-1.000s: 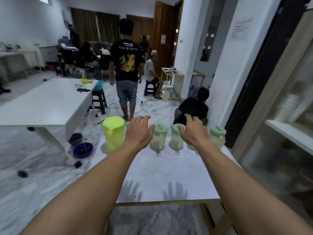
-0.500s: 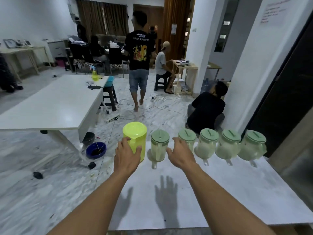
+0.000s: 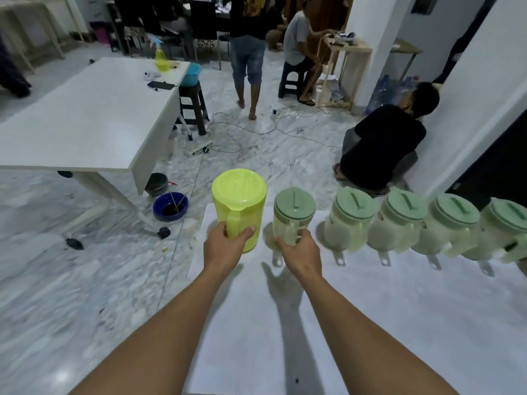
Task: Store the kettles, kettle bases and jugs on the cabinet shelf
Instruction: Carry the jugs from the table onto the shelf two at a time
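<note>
A lime-yellow jug [image 3: 241, 199] stands at the far left corner of the white table [image 3: 370, 323]. My left hand [image 3: 225, 248] is wrapped around its handle. To its right is a pale green jug with a green lid [image 3: 293, 208], and my right hand [image 3: 299, 253] grips that jug's handle. Several more pale green lidded jugs [image 3: 399, 220] stand in a row along the far edge, out to the right. Both held jugs rest upright on the table.
Beyond the table edge is marble floor with a dark blue bowl [image 3: 170, 207], cables and a power strip. A large white desk [image 3: 85, 121] stands at left. One person [image 3: 382, 146] crouches by the right wall, another [image 3: 248, 52] walks away.
The view has tilted down and to the left. Both hands have gone from hovering open near the jugs to closing on the handles of the yellow jug and the first green jug.
</note>
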Available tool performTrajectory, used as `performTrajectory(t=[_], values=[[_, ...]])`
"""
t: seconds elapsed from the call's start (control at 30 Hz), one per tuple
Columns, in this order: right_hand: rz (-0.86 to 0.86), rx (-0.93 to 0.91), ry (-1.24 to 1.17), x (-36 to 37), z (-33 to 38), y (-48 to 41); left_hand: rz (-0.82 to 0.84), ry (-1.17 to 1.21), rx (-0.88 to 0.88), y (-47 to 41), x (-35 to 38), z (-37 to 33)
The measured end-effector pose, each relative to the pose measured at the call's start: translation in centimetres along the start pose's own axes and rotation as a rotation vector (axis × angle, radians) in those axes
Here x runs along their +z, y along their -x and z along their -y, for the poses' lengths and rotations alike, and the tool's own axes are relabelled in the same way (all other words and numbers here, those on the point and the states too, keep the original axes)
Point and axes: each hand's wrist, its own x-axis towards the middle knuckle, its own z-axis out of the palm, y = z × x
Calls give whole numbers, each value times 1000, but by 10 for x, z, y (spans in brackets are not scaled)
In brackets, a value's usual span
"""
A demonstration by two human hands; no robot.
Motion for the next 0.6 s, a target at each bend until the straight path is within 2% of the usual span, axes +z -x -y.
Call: performTrajectory(t=[0.27,0.43,0.6], values=[[-70,41,-309,28,-11,-20,-159,39,0,-14,22,1],[-125,6,-295,27,-12,-22,-170,113,12,-15,26,-5],[-142,-15,-290,13,0,-9,-248,121,45,-12,14,-24]])
